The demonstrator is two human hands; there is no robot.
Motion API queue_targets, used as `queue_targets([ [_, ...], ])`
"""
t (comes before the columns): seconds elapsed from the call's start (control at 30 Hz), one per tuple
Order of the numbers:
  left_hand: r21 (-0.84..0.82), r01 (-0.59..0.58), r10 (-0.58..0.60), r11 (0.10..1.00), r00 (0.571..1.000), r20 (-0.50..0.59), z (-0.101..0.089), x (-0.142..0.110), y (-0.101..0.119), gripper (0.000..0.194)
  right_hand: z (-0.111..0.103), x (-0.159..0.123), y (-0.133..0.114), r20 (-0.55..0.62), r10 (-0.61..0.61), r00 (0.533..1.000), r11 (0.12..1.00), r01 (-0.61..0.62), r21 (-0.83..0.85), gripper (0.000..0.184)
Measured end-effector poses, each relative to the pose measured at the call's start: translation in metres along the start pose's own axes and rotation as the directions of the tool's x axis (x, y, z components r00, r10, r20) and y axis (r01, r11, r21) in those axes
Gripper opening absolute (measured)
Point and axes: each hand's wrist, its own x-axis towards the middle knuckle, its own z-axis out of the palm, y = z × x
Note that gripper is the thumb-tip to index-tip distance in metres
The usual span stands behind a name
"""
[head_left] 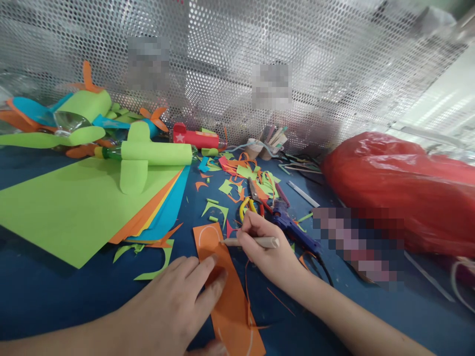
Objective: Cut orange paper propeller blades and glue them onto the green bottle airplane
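An orange paper strip lies on the blue table in front of me, with a curved line drawn near its far end. My left hand rests flat on the strip, fingers stretched out and pressing it down. My right hand is closed round a pale pencil, whose tip touches the strip's right edge near the drawn curve.
A stack of green, orange and blue paper sheets lies at the left. Paper-covered bottle planes stand behind it. Paper scraps, scissors and a blue glue gun lie beyond my right hand. A red plastic bag fills the right. A perforated metal wall closes the back.
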Motion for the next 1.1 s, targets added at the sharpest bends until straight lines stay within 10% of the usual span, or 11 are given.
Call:
queue_targets([
  [0.33, 0.08, -0.059, 0.067, 0.995, 0.992, -0.108, 0.004, -0.003, -0.002, 0.051, -0.002, 0.004, -0.001, -0.142, 0.041, 0.989, 0.928, 0.015, 0.372, 0.021],
  [0.6, -0.341, 0.075, -0.167, 0.937, 0.955, -0.247, 0.006, -0.006, -0.008, 0.039, -0.002, 0.004, -0.004, -0.121, 0.106, 0.987, 0.798, -0.012, 0.603, 0.016],
  [0.77, -0.641, 0.233, -0.427, 0.731, 0.889, -0.164, 0.003, 0.004, -0.022, 0.026, -0.005, 0.0, -0.009, -0.07, 0.086, 0.994, 0.732, -0.016, 0.681, 0.018],
  [1.1, -0.704, 0.282, -0.401, 0.652, 0.916, -0.004, 0.015, 0.003, -0.023, 0.025, 0.0, -0.007, -0.012, 0.051, 0.057, 0.997, 0.839, -0.076, 0.539, 0.026],
])
